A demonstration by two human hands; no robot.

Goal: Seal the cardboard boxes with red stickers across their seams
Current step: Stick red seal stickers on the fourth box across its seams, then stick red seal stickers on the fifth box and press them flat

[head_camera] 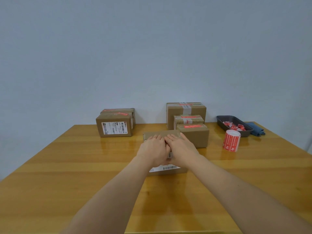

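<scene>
A brown cardboard box (pixel 161 133) lies in the middle of the table, a white barcode label on its near side. My left hand (pixel 154 148) and my right hand (pixel 179 146) press flat on its top side by side, fingers straight, and hide most of the top and its seam. No sticker shows under them. A roll of red stickers (pixel 231 140) stands upright to the right of the box, apart from both hands.
A stack of two boxes (pixel 115 123) with red stickers sits at the back left. Three stickered boxes (pixel 189 119) stand at the back right, one touching the middle box. A dark tray (pixel 224 119) holds red scraps, beside a blue cloth (pixel 256 129). Wall behind the wooden table (pixel 67 166).
</scene>
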